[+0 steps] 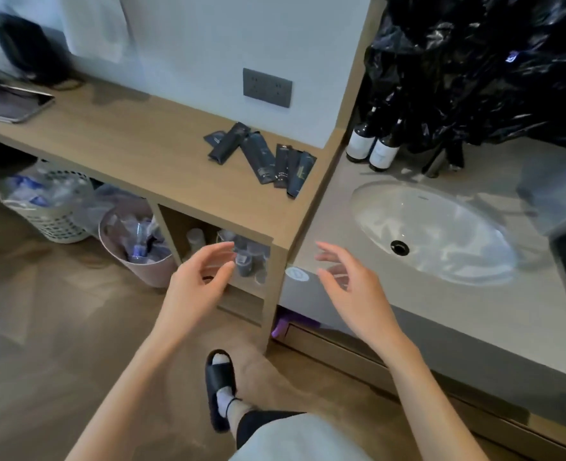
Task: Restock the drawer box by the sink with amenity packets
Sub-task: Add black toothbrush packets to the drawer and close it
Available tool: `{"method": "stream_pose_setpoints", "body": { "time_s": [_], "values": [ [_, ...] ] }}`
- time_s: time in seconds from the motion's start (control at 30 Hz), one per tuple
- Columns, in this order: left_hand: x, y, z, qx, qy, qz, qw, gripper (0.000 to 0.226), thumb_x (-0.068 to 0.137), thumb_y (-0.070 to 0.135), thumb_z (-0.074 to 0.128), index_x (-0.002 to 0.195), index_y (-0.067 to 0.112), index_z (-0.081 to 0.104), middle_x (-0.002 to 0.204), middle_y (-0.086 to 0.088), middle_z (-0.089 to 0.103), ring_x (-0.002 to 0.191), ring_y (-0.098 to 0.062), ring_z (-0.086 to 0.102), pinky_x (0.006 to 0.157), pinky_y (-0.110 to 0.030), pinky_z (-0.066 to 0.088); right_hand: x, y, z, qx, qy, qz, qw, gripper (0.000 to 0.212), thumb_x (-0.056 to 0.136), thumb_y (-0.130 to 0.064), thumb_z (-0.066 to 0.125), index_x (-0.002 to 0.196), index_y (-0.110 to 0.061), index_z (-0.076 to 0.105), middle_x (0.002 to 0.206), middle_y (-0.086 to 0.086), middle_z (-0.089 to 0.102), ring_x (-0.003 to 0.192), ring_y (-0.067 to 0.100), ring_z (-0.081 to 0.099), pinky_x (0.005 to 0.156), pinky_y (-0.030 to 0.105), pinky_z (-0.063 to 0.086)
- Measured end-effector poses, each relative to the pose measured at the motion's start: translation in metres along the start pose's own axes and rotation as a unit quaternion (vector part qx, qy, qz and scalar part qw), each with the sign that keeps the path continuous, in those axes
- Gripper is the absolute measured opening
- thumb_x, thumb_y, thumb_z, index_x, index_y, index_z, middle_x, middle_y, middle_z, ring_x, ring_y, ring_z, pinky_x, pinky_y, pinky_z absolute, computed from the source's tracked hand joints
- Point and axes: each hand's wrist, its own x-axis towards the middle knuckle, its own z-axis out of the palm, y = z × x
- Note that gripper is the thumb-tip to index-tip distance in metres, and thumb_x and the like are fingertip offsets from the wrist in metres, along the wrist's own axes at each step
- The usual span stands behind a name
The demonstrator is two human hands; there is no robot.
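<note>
Several dark amenity packets (265, 155) lie scattered on the wooden counter (135, 144), near its right end by the wall. A grey box with a round white label (300, 287) sits on the grey sink top's near-left corner, partly behind my right hand. My left hand (199, 286) hovers in front of the shelf below the counter, fingers apart and empty. My right hand (348, 287) hangs above the grey box, fingers spread, holding nothing. Both hands are well short of the packets.
A white oval sink basin (434, 231) lies to the right, with two dark bottles (371, 144) and a black plastic bag (481, 68) behind it. A tray (9, 104) sits at the counter's left. Bins (135, 247) full of plastic stand on the floor; bottles fill the shelf (241, 257).
</note>
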Motion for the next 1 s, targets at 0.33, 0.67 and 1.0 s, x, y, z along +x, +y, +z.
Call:
{"method": "stream_pose_setpoints", "body": {
  "time_s": [0.33,0.67,1.0],
  "values": [
    [0.216,-0.029,-0.091,-0.002,0.0,0.026,1.0,0.035,0.093,0.018,0.057,0.127,0.025,0.055,0.111,0.012,0.065,0.103,0.001,0.06,0.084,-0.015,0.047,0.205,-0.058,0.086,-0.009,0.083,0.003,0.996,0.038,0.096,-0.024,0.053,0.133,-0.031,0.05,0.116,-0.015,0.06,0.1,0.003,0.057,0.088,0.025,0.049],
    [0.367,-0.088,-0.118,-0.006,-0.027,0.003,1.0,0.037,0.094,0.016,0.054,0.131,0.019,0.054,0.121,0.007,0.063,0.105,-0.007,0.059,0.081,-0.009,0.043,0.329,-0.052,0.125,-0.074,0.164,0.075,0.981,0.038,0.094,-0.017,0.053,0.13,-0.028,0.052,0.121,-0.01,0.061,0.093,0.008,0.059,0.084,0.034,0.054],
    [0.497,-0.156,-0.111,0.056,-0.155,-0.049,0.985,0.048,0.094,0.02,0.053,0.141,0.017,0.043,0.14,-0.001,0.052,0.119,-0.017,0.054,0.095,-0.029,0.044,0.391,-0.027,0.168,-0.122,0.196,0.217,0.948,0.041,0.094,-0.016,0.054,0.134,-0.021,0.05,0.134,0.001,0.051,0.119,0.021,0.051,0.1,0.042,0.046]
  ]
}}
